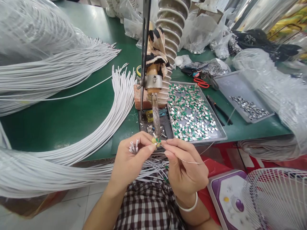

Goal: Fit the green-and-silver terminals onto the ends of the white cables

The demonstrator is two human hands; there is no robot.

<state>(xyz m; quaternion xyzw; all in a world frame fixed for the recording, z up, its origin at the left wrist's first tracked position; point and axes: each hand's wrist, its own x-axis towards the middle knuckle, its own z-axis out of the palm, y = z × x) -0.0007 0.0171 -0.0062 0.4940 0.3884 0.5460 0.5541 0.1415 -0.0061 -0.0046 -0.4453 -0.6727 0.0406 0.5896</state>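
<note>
My left hand (130,161) grips several short white wires (133,146), their stripped ends sticking up between the fingers, and pinches a small green and silver part (156,140) at the thumb and forefinger. My right hand (185,167) meets it there, fingertips closed on a thin strand of solder wire (189,161) that trails right. Both hands sit just under the tip of a soldering iron (156,118) fixed upright on a stand.
A metal tray (222,135) full of small green and silver parts lies right of the iron. A second tray (236,84) holds silver pieces. Long white cable bundles (105,124) curve across the green table (67,118). Red-handled scissors (201,83), pliers (219,110), plastic bags, a fan (275,198) at lower right.
</note>
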